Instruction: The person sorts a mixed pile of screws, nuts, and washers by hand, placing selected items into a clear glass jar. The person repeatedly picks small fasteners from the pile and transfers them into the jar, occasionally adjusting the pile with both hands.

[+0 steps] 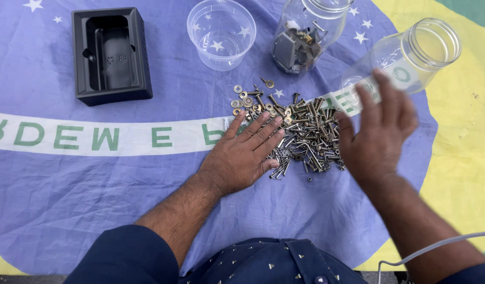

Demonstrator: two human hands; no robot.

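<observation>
Head view looks straight down on a tabletop covered by a thin blue, yellow and green printed cloth (69, 179) with white stars and a white band, slightly creased. At the centre of the frame lies a loose pile of metal screws, bolts and washers (300, 129), steel-grey and brassy, with flat ring washers scattered at its upper left edge. The left hand (245, 152) lies flat, palm down, fingers spread and released, its fingertips touching the left margin of the pile. The right hand (379, 134), blurred by motion, hovers open at the pile's right edge, holding nothing that can be seen. Sorting such small, sharp pieces seems best done with flat fingers sweeping lightly, so that the cloth does not bunch and thin nails do not roll off. At the upper left sits a black moulded plastic rectangular tray (111, 55), matte and rigid. A clear round plastic tub (221, 32) stands at the upper middle, beside a clear glass jar holding mixed metal parts (304, 37). A second clear glass jar (410, 55) lies tipped at the upper right, near the right hand.
</observation>
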